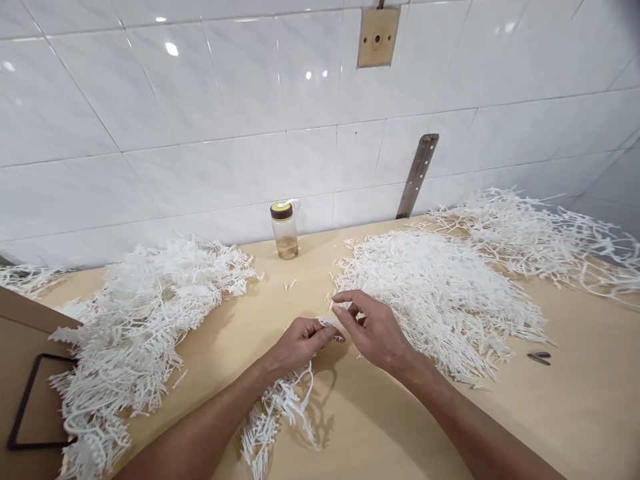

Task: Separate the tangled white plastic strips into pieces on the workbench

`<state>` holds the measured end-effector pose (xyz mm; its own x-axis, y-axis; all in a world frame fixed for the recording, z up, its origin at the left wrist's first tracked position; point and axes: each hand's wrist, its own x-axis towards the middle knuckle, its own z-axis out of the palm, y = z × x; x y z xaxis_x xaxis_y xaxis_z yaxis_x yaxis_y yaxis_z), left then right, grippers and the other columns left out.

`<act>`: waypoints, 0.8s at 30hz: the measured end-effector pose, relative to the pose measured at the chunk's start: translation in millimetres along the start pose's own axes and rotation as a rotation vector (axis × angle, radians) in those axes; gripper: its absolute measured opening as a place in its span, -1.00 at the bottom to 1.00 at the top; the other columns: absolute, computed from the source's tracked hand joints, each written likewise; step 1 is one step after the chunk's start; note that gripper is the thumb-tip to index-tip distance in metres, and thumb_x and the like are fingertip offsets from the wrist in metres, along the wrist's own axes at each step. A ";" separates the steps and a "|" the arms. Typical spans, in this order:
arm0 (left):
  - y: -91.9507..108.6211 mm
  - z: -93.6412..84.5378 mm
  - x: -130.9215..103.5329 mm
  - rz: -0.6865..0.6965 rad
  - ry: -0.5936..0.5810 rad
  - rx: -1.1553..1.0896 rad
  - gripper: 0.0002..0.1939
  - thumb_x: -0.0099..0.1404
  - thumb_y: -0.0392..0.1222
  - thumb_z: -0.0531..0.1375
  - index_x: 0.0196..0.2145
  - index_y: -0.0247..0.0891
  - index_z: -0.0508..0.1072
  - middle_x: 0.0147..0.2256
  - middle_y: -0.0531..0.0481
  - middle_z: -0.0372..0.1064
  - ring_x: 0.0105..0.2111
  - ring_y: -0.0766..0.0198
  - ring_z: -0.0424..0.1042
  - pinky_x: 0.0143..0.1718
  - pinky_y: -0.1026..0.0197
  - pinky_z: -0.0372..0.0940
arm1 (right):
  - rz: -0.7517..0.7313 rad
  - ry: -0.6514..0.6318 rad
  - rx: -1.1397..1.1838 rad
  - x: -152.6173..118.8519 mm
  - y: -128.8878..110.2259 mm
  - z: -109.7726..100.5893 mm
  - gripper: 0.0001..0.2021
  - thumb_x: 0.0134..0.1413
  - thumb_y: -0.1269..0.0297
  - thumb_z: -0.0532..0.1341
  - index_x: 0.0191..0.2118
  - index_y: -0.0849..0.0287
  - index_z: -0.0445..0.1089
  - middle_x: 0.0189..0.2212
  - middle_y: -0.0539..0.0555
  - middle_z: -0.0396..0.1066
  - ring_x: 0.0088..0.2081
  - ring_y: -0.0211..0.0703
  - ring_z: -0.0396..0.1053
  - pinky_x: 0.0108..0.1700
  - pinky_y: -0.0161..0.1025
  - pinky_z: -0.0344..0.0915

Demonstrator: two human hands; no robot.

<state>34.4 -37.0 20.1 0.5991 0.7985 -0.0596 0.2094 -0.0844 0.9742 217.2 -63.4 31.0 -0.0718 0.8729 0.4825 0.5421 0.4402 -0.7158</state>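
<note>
My left hand (pixel 307 343) is closed, its thumb and fingers pinching a white branching strand (pixel 327 321) whose tips poke out above the fingers. Below that wrist hangs or lies a white branching bunch (pixel 280 400); whether it joins the pinched strand is hidden. Just to the right, my right hand (pixel 373 330) holds its thumb and index finger apart near those tips, with nothing visible gripped between them. Beyond the right hand spreads a large heap of short white pieces (pixel 440 293) on the wooden table (pixel 400 427).
A pile of white branching strands (pixel 145 313) covers the left side, beside a brown box-like piece with a black handle (pixel 30 400). Longer white strands (pixel 545 233) lie far right. A bottle (pixel 286 233) stands by the tiled wall. A small dark two-pronged tool (pixel 540 359) lies right.
</note>
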 end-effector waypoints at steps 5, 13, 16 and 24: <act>6.5 -1.6 -0.3 0.072 -0.036 0.010 -0.48 0.26 0.20 0.14 -0.49 -0.33 0.58 -0.60 0.01 0.28 -0.58 0.35 0.14 -0.54 0.30 0.02 | 0.003 -0.154 0.017 -1.7 -2.1 1.6 -0.79 0.23 0.19 0.14 -0.11 0.14 0.42 -0.30 0.08 0.49 -0.47 -0.25 0.39 -0.42 -0.28 0.36; 3.1 5.1 -6.2 0.047 -0.022 0.233 -0.63 0.30 -0.14 0.07 -0.55 -0.29 0.55 -0.60 0.03 0.37 -0.60 0.37 0.18 -0.53 0.29 0.03 | 0.146 -0.223 0.045 -1.0 -2.5 1.6 -0.83 0.16 0.26 0.17 -0.40 0.12 0.47 -0.52 -0.02 0.46 -0.52 -0.25 0.35 -0.48 -0.31 0.26; 1.3 7.3 -5.0 0.080 0.078 0.324 -0.66 0.29 -0.11 0.11 -0.58 -0.28 0.47 -0.64 0.09 0.23 -0.60 0.38 0.11 -0.54 0.29 -0.02 | 0.216 -0.214 0.064 1.4 -2.3 -1.3 -0.81 0.16 0.23 0.15 -0.39 0.12 0.47 -0.50 -0.01 0.49 -0.47 -0.21 0.39 -0.44 -0.29 0.29; -12.3 7.7 -1.5 0.335 0.401 0.506 -0.86 0.25 -0.15 0.21 -0.43 -0.23 0.41 -0.44 -0.03 0.40 -0.36 0.24 0.36 -0.32 0.26 0.22 | 0.320 -0.183 0.042 6.6 2.7 -4.2 -0.75 0.13 0.14 0.15 -0.45 0.16 0.44 -0.53 -0.02 0.42 -0.49 -0.22 0.32 -0.46 -0.29 0.24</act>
<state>36.9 -41.8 6.6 0.3845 0.8303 0.4035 0.4541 -0.5506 0.7004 221.7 -57.4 34.4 -0.0548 0.9892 0.1358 0.5264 0.1442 -0.8379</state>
